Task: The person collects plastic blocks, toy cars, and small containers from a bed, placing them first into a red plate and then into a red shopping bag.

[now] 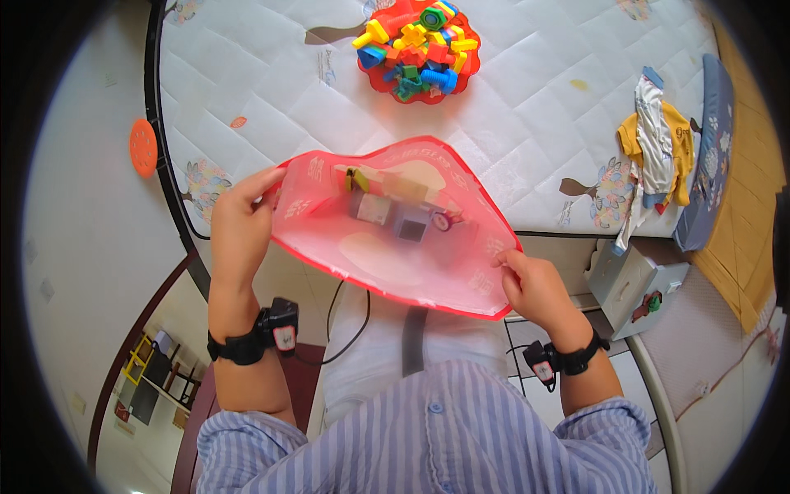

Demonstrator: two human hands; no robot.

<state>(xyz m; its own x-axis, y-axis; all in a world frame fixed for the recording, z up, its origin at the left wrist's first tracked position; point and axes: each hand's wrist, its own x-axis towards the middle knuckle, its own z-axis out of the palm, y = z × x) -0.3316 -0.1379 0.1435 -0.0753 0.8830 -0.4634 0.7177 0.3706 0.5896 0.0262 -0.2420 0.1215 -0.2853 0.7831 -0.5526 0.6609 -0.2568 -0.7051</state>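
Note:
A translucent red-and-white plastic bag (395, 247) is spread wide between my two hands, its mouth facing up. My left hand (244, 222) pinches the bag's rim at its left corner. At the right corner, my right hand (531, 284) grips the rim between thumb and fingers. Inside lie several small things, among them a purple-grey block-like item (412, 223), a round pinkish item (442, 221) and a yellow-green piece (356, 180); their exact kinds are unclear. Beyond the bag, a red scalloped tray (419, 97) holds a heap of colourful plastic toy nuts, bolts and blocks.
The tray rests on a white quilted mattress (278, 111). Small clothes (657, 142) lie at its right, beside a blue floral cushion (716, 148). A small cabinet (629, 284) stands at the lower right. An orange disc (144, 148) is at the bed's left edge.

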